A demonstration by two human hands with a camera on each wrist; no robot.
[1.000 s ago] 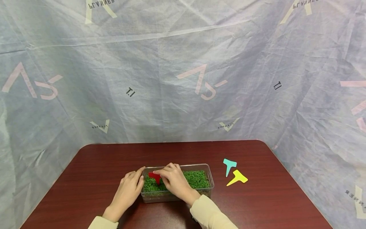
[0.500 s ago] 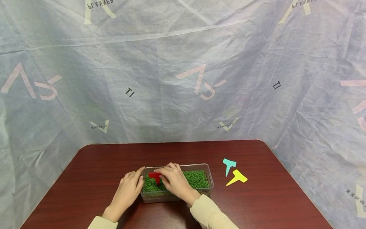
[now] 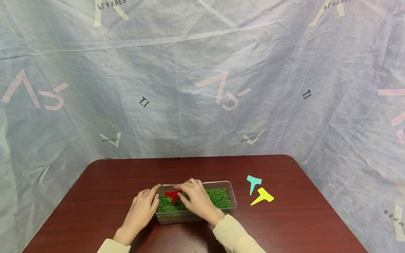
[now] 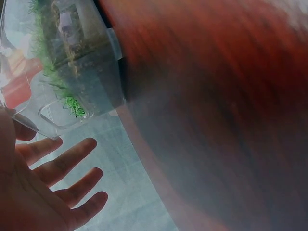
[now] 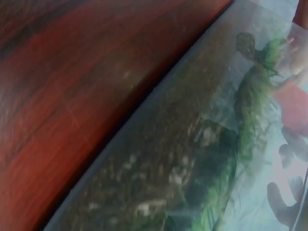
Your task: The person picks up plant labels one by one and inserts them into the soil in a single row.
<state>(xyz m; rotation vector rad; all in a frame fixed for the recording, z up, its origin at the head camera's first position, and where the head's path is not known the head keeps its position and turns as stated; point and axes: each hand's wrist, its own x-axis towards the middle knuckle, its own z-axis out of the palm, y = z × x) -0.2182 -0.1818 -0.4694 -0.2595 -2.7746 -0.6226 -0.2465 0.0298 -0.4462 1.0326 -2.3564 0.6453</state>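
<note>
Curtained-off booth; printed grey cloth walls [image 3: 177, 123]; reddish-brown table [image 3: 284, 225]

At the left end of the clear tub [image 3: 177, 219], entry is blocked by the left grip [image 3: 142, 207]. Over the tub's left half and middle, the way down is barred by the right grip [image 3: 197, 199] and the upright red marker [image 3: 171, 195]. Above the grass [image 3: 220, 197] at the tub's right end, room is left. Behind the tub, an open strip of desk [image 3: 196, 169] is offered; to the tub's right, low passage is obstructed by a turquoise marker [image 3: 254, 182] and a yellow marker [image 3: 263, 195].
</note>
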